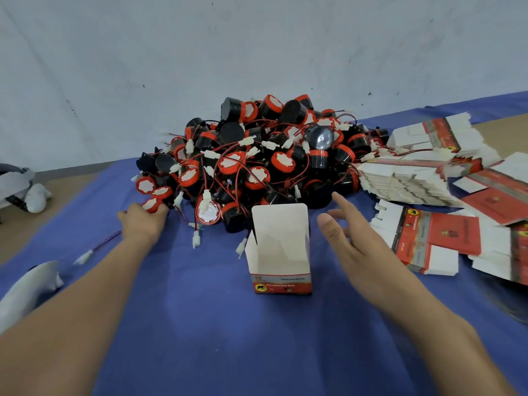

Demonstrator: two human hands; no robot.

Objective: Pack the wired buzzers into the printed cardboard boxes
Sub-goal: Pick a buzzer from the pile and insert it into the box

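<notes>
Picking step: the left hand (143, 221) curls its grip round 1 buzzer (153, 204) at the left edge of the pile (257, 161). The right hand (351, 238), fingers spread, hovers beside the open box (278, 252). Next, likely: lift the buzzer clear of the tangled wires.

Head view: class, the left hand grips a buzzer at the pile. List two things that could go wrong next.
1. The buzzer that the left hand holds lies at the edge of the pile, where red wires cross; lifting it may drag neighbours along.
2. The open box stands unheld, the right hand beside it; a trailing wire could tip it.
</notes>
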